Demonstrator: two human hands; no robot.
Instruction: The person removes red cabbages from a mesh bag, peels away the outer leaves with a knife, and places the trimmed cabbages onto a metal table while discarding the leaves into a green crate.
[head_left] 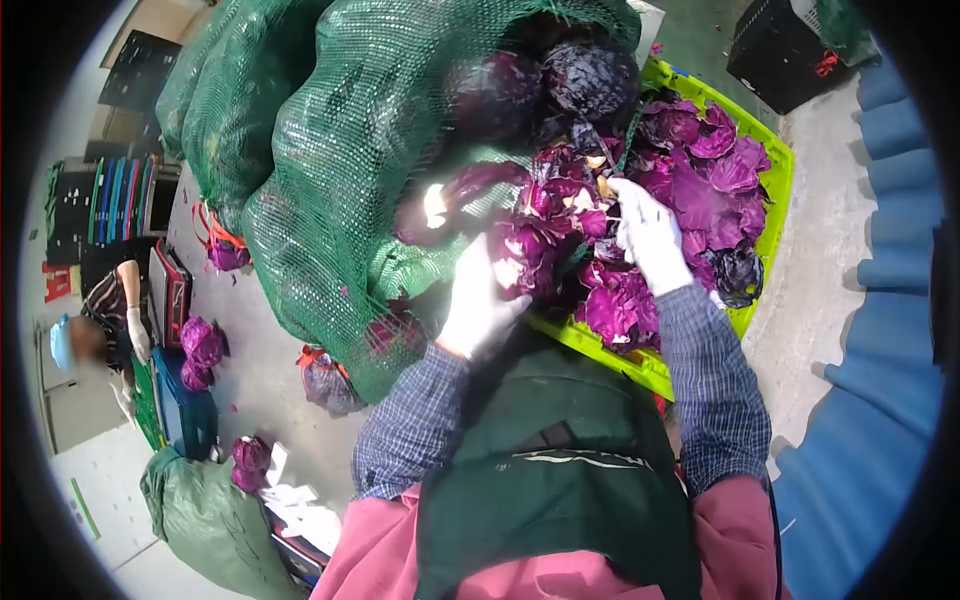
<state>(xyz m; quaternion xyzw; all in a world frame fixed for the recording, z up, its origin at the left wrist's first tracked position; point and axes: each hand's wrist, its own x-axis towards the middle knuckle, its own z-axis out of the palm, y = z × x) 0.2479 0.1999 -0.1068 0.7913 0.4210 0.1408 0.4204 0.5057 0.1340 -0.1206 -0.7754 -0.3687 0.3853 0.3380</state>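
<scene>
My left hand [475, 305], in a white glove, is closed against the side of a red cabbage [525, 255] with pale cut patches and loosened leaves. My right hand [648, 235], also white-gloved, is closed over the lime-green crate [785, 190]. It holds what looks like a small knife [604, 187], with a tan handle and a thin blade pointing away from me. Loose purple leaves [705, 195] fill the crate. Beside the cabbage lies the mouth of a green mesh sack [340, 170], with dark whole cabbages [590, 78] at its opening.
More full mesh sacks [235, 110] stand at the far left. Tied bundles [330, 385] sit on the floor. A person [110, 310] works at the left near blue bins [187, 410]. A black crate [775, 60] is at the far right, and blue sheeting [860, 400] runs along the right side.
</scene>
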